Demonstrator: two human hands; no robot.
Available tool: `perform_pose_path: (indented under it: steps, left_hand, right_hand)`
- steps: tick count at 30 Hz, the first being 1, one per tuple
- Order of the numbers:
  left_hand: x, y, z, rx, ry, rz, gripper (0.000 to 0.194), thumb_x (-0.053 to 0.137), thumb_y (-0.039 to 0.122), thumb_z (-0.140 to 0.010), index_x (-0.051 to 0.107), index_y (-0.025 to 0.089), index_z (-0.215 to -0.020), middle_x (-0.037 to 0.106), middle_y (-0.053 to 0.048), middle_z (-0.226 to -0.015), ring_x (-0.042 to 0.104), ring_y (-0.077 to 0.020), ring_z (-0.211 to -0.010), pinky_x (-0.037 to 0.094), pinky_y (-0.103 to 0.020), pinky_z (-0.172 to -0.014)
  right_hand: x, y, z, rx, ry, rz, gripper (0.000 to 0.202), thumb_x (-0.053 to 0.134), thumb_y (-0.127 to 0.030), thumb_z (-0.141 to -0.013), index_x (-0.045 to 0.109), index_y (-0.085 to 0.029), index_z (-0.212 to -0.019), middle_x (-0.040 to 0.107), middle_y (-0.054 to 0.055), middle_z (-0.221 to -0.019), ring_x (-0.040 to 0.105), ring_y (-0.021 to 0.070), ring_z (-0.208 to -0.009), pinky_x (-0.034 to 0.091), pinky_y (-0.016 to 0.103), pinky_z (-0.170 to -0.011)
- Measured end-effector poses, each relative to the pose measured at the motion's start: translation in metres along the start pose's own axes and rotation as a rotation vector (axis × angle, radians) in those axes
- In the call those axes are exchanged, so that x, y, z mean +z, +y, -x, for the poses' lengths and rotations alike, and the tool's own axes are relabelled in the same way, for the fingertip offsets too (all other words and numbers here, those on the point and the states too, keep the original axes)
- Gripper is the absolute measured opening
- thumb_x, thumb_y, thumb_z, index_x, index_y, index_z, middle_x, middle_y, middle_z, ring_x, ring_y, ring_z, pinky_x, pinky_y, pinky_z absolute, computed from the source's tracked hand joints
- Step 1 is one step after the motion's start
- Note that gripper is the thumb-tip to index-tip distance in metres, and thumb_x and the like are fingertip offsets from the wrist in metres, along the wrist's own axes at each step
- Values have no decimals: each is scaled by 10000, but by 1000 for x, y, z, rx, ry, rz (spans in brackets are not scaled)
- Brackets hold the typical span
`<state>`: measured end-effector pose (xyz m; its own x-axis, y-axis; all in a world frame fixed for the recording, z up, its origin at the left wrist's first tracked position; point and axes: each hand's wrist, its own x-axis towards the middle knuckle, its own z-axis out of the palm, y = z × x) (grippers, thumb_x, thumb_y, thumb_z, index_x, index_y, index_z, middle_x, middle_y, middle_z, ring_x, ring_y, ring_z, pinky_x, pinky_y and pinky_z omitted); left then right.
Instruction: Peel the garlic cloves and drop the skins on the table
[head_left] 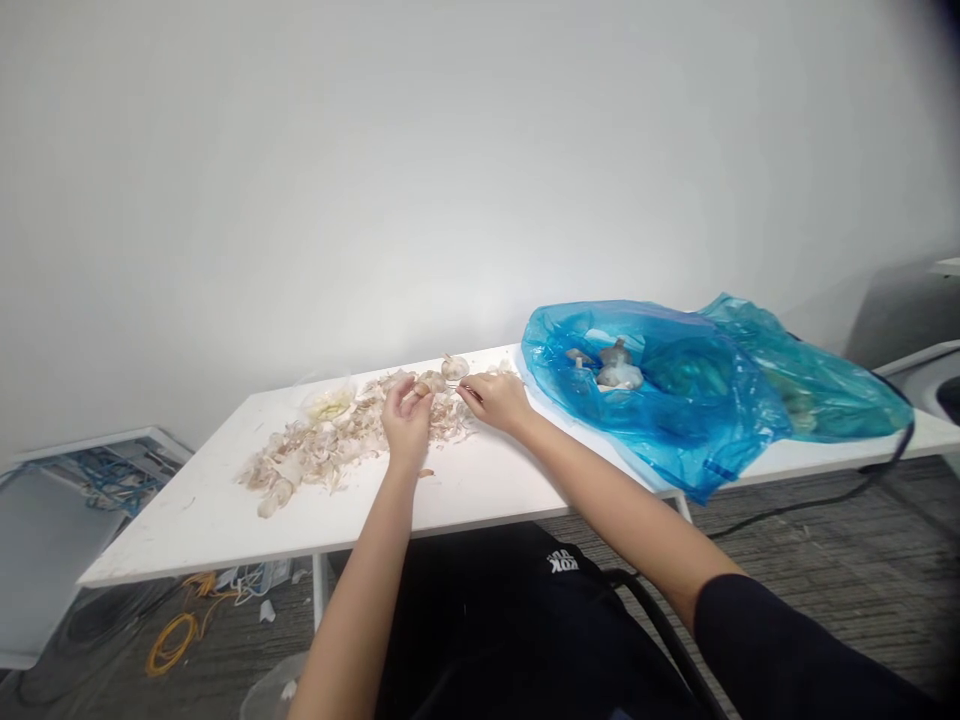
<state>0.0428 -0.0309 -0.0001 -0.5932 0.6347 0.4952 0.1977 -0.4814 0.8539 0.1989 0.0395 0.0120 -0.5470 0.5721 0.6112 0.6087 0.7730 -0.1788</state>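
Observation:
My left hand [407, 422] is closed, with a garlic clove [422, 388] pinched between thumb and fingertips. Facing it, my right hand [496, 399] grips a thin metal tool [455, 386], its tip pointing at the clove; its exact kind is too small to make out. Just beyond my hands sits a whole garlic bulb [454, 366]. Another bulb [433, 381] lies close behind the clove. A broad heap of papery garlic skins [322, 456] spreads left of and under my left hand. At its back edge, a clear container [330, 403] holds pale yellowish cloves.
On the right of the white table [480, 490] lies an open blue plastic bag [675, 345] with garlic bulbs [619, 372] inside. A greenish bag [847, 385] rests beyond it. A wall stands behind. Orange cable [171, 645] coils on the floor at left.

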Motion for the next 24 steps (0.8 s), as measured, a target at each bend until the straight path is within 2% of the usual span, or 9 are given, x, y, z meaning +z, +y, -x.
perform_pose_path:
  steps: [3,10,17,20,24]
  left_hand:
    - [-1,-2,-2,-32,-27,37,451,744,238,-680,583,191,-1099,598,-123,-1184,632,-206,-1052,534,-334,-892]
    - [0,1,-1,-227,-99,202,474,779,285,-677,579,178,-1092,629,-97,-1108,679,-173,-939,540,-330,-910]
    - [1,6,-4,-472,-79,349,315,752,185,-732,631,176,-1022,681,-57,-1055,676,-148,-985,510,-294,-979]
    - [0,6,-5,-521,-84,400,201,730,180,-758,641,162,-937,700,-47,-975,672,-140,-991,514,-273,-968]
    - [-1,7,-5,-542,-168,437,134,710,229,-785,640,147,-865,702,-48,-926,679,-120,-926,533,-234,-902]
  right_hand:
    - [0,-2,1,-46,42,-47,362,379,-420,-985,682,-226,-1024,714,30,-989,638,136,-832,341,222,-661]
    - [5,-1,1,-117,86,-86,358,387,-430,-993,687,-235,-1009,717,23,-960,639,121,-826,366,212,-702]
    - [5,-2,1,-136,125,-84,359,397,-424,-993,693,-222,-1010,713,35,-936,634,118,-808,376,208,-699]
    - [4,-2,1,-158,135,-99,370,392,-432,-993,696,-223,-1031,714,36,-933,633,115,-800,382,205,-698]
    - [5,-2,1,-186,135,-96,359,398,-419,-992,695,-222,-1038,717,37,-935,631,111,-804,393,204,-719]
